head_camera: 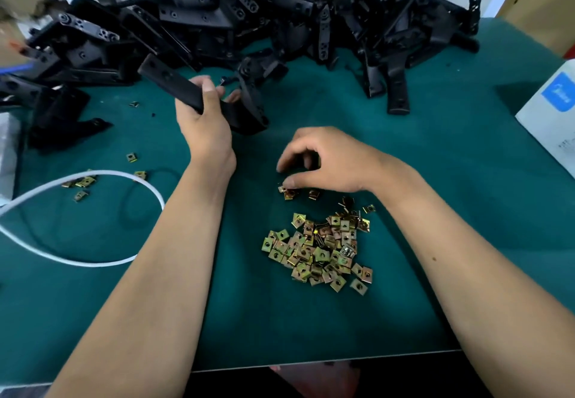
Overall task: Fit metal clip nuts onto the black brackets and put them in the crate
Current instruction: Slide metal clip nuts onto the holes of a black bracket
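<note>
My left hand (203, 120) grips a black bracket (174, 83) above the green mat, its long arm pointing up and left. My right hand (323, 158) hovers with curled fingers over a few loose clip nuts (291, 193) and its thumb and fingertips touch one of them. A heap of brass-coloured clip nuts (320, 250) lies just below that hand. A big pile of black brackets (264, 15) fills the back of the table. No crate is in view.
A white cable (93, 176) loops across the left of the mat, with a few stray clip nuts (82, 182) beside it. A white box with a blue label (550, 111) stands at the right edge. The table's front edge (311, 363) runs below my forearms.
</note>
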Demonstrator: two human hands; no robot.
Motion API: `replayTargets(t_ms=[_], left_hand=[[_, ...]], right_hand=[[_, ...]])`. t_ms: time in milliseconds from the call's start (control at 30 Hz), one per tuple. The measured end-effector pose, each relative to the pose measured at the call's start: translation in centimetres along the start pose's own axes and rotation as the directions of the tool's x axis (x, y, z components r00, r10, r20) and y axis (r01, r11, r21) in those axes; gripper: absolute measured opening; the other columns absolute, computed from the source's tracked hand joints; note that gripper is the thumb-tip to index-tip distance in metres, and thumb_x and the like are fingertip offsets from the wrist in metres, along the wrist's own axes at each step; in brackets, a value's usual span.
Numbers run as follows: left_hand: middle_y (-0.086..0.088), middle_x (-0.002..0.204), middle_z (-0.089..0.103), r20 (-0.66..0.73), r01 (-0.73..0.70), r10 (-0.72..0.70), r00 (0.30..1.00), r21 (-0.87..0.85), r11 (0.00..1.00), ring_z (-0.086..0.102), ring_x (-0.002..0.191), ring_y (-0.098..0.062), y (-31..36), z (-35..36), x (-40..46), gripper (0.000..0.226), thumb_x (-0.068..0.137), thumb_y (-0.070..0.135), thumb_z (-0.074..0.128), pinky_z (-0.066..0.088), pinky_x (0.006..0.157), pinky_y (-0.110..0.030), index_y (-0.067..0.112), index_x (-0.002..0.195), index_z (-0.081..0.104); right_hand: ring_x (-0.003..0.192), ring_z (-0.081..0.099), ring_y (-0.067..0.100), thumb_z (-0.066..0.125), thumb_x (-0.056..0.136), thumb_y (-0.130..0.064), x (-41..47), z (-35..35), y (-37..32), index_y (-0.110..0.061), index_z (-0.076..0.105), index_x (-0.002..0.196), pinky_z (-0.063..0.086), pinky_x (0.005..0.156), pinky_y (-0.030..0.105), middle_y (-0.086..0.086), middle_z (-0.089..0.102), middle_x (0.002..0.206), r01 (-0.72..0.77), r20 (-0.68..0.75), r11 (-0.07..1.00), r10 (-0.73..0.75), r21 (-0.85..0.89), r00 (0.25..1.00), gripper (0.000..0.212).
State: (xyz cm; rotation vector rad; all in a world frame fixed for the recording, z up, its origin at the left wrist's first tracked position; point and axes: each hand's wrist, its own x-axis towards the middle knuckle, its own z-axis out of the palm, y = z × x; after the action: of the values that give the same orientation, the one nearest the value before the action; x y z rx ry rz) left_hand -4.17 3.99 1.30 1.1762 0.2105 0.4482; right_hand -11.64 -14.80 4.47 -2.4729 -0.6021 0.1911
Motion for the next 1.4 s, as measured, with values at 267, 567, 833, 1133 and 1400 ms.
replayTargets(t_ms=[267,567,833,1133,1400], left_hand=[[0.005,0.103,0.065,0.513,-0.189,-0.005,0.858,0.325,0.927,0.062,0.097,-0.002,-0.6,1.2,-2.8,0.042,0.085,-0.016,0.061,0.050,0.092,-0.022,0.016,0.113,0.062],[0.022,0.107,0.060,0.594,-0.337,-0.036,0.804,0.504,0.796,0.058,0.102,-0.002,-0.9,1.6,-4.0,0.044,0.086,0.005,0.074,0.048,0.098,-0.023,0.023,0.123,0.060],[-0.008,0.119,0.067,0.293,-0.033,-0.083,0.952,0.371,0.928,0.065,0.112,-0.020,-0.9,1.4,-3.8,0.026,0.094,0.008,0.069,0.053,0.104,-0.037,0.019,0.116,0.062],[-0.015,0.119,0.069,0.380,0.410,-0.356,0.854,-0.071,0.909,0.069,0.103,-0.025,0.3,1.0,-3.3,0.033,0.099,-0.008,0.053,0.059,0.079,-0.035,0.013,0.125,0.056],[-0.011,0.112,0.074,0.414,0.512,-0.412,0.812,-0.168,0.842,0.073,0.089,-0.021,0.8,1.0,-3.4,0.040,0.100,-0.007,0.046,0.057,0.064,-0.028,0.016,0.132,0.057]], right_hand=[[0.075,0.065,0.005,0.080,0.089,-0.018,-0.1,1.3,1.6,-0.020,0.069,0.090,0.055,0.077,0.031,-0.008,0.072,0.082,0.006,-0.158,0.979,0.027,0.202,0.987,0.011],[0.066,0.060,0.002,0.085,0.084,-0.025,0.0,2.3,3.3,-0.025,0.072,0.084,0.050,0.067,0.025,-0.020,0.068,0.071,0.040,-0.330,0.929,0.090,0.367,0.940,0.013],[0.049,0.056,0.008,0.071,0.097,-0.031,-0.2,2.3,2.3,-0.018,0.060,0.078,0.047,0.054,0.023,-0.003,0.069,0.064,0.058,-0.346,0.932,0.075,0.358,0.935,0.025],[0.057,0.061,0.013,0.067,0.099,-0.013,-0.1,2.0,2.9,-0.010,0.069,0.092,0.044,0.049,0.022,0.002,0.069,0.068,0.093,-0.439,0.737,0.291,0.669,0.850,0.008],[0.073,0.074,0.024,0.058,0.100,0.005,-0.2,1.6,2.5,0.000,0.068,0.116,0.051,0.052,0.022,0.015,0.079,0.097,0.184,-0.387,0.514,0.322,0.838,0.864,0.020]])
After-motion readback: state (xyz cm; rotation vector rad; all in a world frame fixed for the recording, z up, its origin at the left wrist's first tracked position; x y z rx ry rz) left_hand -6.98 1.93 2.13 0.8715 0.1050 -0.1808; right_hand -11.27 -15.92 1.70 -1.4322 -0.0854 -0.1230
